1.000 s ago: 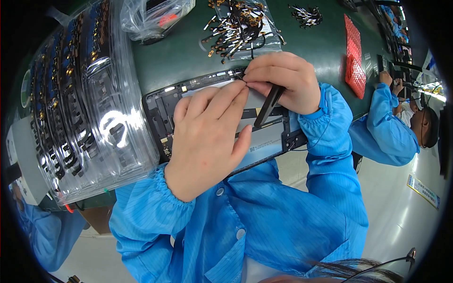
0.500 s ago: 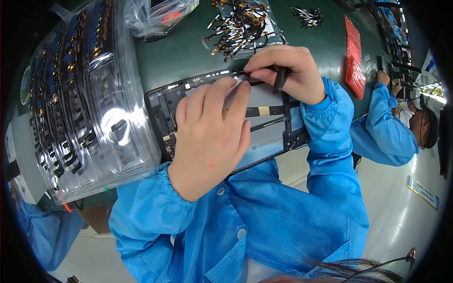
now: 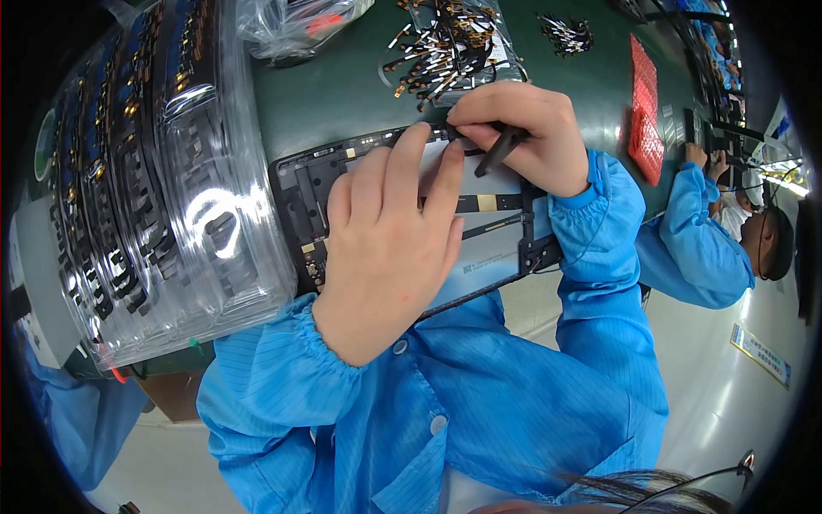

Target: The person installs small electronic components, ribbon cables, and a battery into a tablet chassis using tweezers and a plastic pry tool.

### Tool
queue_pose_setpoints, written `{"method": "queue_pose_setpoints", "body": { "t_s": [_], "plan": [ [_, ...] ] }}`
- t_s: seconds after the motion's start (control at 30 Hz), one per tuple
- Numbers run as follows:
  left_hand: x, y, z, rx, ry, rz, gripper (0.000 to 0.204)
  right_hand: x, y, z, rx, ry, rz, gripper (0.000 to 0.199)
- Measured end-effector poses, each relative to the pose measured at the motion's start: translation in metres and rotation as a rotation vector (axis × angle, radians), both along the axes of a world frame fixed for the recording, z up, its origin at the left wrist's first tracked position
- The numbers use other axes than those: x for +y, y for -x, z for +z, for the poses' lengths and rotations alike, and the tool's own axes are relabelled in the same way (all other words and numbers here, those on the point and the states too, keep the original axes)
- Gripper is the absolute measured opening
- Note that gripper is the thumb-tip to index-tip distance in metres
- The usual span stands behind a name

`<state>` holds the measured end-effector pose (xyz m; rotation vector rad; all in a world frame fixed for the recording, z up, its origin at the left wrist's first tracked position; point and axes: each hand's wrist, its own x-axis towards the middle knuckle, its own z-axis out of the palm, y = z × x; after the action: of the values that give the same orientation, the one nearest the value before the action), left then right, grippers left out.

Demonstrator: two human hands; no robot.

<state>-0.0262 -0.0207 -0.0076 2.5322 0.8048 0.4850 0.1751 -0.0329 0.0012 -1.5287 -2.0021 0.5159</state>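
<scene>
An opened tablet (image 3: 488, 248) with a black frame, a silver-grey inner panel and dark flat cables lies on the green table in front of me. My left hand (image 3: 390, 231) lies over its left half, fingers stretched out, two fingertips reaching the far edge. My right hand (image 3: 535, 137) is closed at that same far edge, thumb and forefinger pinched together. A short black tool (image 3: 501, 152) is held in this hand, slanting down over the panel. The fingertips hide what the pinch touches at the edge.
Clear plastic trays (image 3: 193, 206) of dark flex cables stand at the left. Beyond the tablet lie a plastic bag (image 3: 300, 26), a heap of small cables (image 3: 454, 51) and a smaller pile (image 3: 567, 36). Red bubble wrap (image 3: 644, 116) lies right; a co-worker (image 3: 702, 240) sits farther right.
The black tool in my right hand has tilted from nearly upright to a slant. My left fingers have shifted slightly and spread along the tablet's far edge.
</scene>
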Motion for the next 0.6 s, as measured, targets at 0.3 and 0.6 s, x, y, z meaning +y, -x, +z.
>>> {"method": "queue_pose_setpoints", "body": {
  "t_s": [0.3, 0.6],
  "plan": [
    [0.002, 0.000, 0.000, 0.006, 0.009, -0.002, 0.051, -0.005, -0.002, 0.003, -0.121, -0.044, 0.073, 0.028],
    [-0.006, 0.008, 0.003, -0.021, -0.051, 0.001, 0.045, -0.007, -0.003, 0.005, -0.244, -0.019, 0.117, 0.035]
  ]
}}
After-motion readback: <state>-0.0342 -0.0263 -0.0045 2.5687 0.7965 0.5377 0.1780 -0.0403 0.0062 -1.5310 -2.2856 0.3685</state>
